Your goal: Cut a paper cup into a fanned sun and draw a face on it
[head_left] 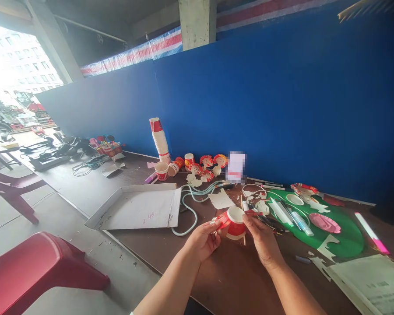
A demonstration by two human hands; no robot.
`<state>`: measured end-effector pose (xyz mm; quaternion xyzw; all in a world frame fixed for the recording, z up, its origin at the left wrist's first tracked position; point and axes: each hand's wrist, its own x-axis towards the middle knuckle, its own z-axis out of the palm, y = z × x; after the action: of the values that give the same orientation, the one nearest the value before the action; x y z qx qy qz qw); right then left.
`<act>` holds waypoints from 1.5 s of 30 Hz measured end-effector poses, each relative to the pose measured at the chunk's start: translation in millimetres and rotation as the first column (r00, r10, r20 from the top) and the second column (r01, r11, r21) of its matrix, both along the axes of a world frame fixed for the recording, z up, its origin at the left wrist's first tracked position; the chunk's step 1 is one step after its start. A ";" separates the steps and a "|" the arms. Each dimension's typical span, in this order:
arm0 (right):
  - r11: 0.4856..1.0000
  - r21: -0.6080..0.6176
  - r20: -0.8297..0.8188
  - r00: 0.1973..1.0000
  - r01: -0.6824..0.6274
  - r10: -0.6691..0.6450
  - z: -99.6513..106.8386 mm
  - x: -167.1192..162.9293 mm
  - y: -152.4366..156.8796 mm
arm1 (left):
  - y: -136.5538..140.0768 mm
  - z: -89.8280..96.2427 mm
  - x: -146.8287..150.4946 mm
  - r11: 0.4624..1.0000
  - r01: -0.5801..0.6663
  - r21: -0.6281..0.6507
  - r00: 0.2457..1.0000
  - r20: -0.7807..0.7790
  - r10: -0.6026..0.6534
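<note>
A red and white paper cup (237, 227) is held between my two hands above the brown table. Red flaps stick out at its left and right sides. My left hand (207, 239) is closed at the cup's left, its fingers pinching the red flap there. On the other side, my right hand (261, 238) grips the cup near its pale round end with thumb and fingers. A thin stick shows just below the cup. Right behind the cup lie a white glue tube (246, 206) and paper scraps; a cream paper piece (221, 199) lies farther back.
A shallow white box (134, 208) and pale cable (192, 225) lie left. A tall cup stack (160, 142) and finished cup figures (206, 176) line the blue partition (282, 100). Markers, scissors and scraps cover the right, around a green mat (344, 245). A red stool (36, 267) stands left.
</note>
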<state>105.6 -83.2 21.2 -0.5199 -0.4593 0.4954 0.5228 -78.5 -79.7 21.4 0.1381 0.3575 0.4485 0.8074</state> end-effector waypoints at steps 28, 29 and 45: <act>0.988 -0.055 0.091 0.985 -0.142 0.147 1.6 -2.6 -3.0 | 1.7 -3.3 -10.5 0.988 0.013 0.156 0.952 -0.304 0.035; 0.983 -0.079 0.069 0.982 -0.167 0.173 0.5 -2.9 -3.1 | 1.4 -2.9 -10.4 0.988 0.012 0.154 0.950 -0.310 0.036; 0.926 -0.324 -0.160 0.976 -0.191 0.146 -3.2 -4.6 -3.1 | -2.9 -3.1 -11.8 0.983 -0.036 0.182 0.854 -0.506 0.125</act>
<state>100.9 -86.3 18.0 -0.5261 -0.3747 0.6434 0.4109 -90.3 -82.7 18.2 0.3046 0.5271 0.4571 0.6485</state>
